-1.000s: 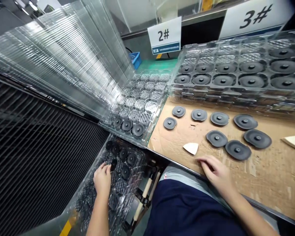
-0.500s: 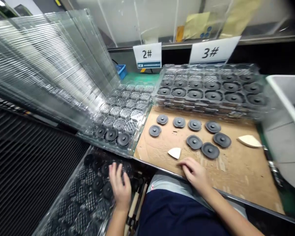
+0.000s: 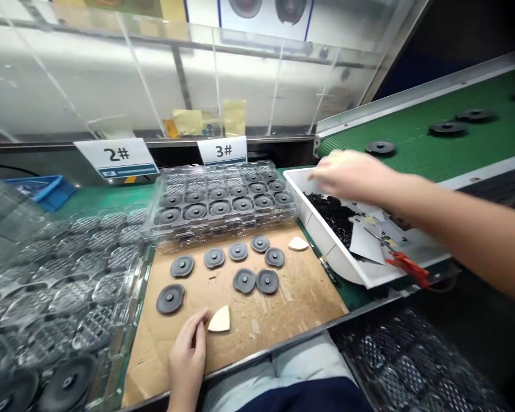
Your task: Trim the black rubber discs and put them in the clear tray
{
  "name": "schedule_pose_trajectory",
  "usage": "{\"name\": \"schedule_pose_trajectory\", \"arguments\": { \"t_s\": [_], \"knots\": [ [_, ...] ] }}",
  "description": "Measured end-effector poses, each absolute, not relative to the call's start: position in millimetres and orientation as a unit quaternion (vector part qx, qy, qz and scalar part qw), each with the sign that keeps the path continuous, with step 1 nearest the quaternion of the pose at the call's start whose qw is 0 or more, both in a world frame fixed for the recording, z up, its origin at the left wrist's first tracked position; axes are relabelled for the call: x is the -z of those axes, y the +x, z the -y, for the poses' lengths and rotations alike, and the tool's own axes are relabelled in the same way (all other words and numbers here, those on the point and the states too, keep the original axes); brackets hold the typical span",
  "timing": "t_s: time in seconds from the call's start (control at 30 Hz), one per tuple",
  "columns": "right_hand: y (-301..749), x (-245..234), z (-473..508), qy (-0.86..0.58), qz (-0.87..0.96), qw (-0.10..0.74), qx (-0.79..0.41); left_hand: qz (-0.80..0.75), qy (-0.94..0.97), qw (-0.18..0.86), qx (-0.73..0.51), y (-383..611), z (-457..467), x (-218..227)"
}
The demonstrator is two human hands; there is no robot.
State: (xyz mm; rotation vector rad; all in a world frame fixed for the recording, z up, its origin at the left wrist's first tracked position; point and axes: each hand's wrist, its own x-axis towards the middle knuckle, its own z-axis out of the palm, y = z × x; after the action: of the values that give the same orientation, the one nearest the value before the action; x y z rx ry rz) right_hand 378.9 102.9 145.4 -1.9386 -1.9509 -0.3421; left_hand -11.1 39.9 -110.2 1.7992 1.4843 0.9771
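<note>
Left hand (image 3: 187, 357) lies flat on the cardboard (image 3: 304, 300), fingers loosely spread and gripping nothing. Its fingertips sit just beside a white wedge (image 3: 220, 320). The nearest disc (image 3: 170, 298) lies beyond the fingertips, apart from them. Right hand (image 3: 341, 174) hovers over the white bin (image 3: 315, 223), above the black parts (image 3: 332, 214). It is blurred, so its grip cannot be told.

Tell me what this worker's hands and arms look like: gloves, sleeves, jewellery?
No gloves: the left hand and the right hand are bare, with no ring, watch or band showing. The left forearm and right forearm are uncovered to the picture's edge, no sleeve in view. The right hand is blurred, hiding small details.
</note>
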Motion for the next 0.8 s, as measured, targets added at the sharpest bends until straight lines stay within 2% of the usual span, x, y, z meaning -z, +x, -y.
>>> {"name": "schedule_pose_trajectory", "arguments": {
  "t_s": [0.03, 0.13, 0.3, 0.47, 0.53, 0.6, 0.63, 0.7, 0.73, 0.8],
  "knots": [
    [402, -159, -111, -0.737, 0.648, 0.118, 0.15, -0.56, 0.678, 0.309, -0.363, -12, -38, 111],
    [460, -182, -124, -0.787, 0.584, 0.098, 0.175, -0.564, 0.671, 0.325, -0.355, -11, -36, 111],
    [504, -184, -123, -0.835, 0.521, 0.086, 0.155, -0.578, 0.646, 0.347, -0.358, -6, -41, 108],
    [450, -195, -111, -0.758, 0.601, 0.121, 0.221, -0.616, 0.571, 0.354, -0.411, 10, -30, 93],
    [401, -189, -93, -0.679, 0.71, 0.115, 0.147, -0.615, 0.52, 0.373, -0.46, 28, -19, 75],
    [347, -168, -69, -0.578, 0.807, 0.122, 0.01, -0.551, 0.431, 0.496, -0.515, 51, -9, 51],
    [322, -152, -56, -0.531, 0.837, 0.124, -0.046, -0.49, 0.373, 0.6, -0.511, 63, -6, 39],
    [281, -116, -31, -0.445, 0.876, 0.128, -0.138, -0.368, 0.202, 0.795, -0.438, 84, -4, 16],
    [266, -96, -20, -0.404, 0.889, 0.135, -0.171, -0.337, 0.116, 0.852, -0.384, 91, -5, 8],
    [245, -57, -3, -0.385, 0.888, 0.159, -0.196, -0.311, -0.017, 0.895, -0.32, 97, -8, 0]
  ]
}}
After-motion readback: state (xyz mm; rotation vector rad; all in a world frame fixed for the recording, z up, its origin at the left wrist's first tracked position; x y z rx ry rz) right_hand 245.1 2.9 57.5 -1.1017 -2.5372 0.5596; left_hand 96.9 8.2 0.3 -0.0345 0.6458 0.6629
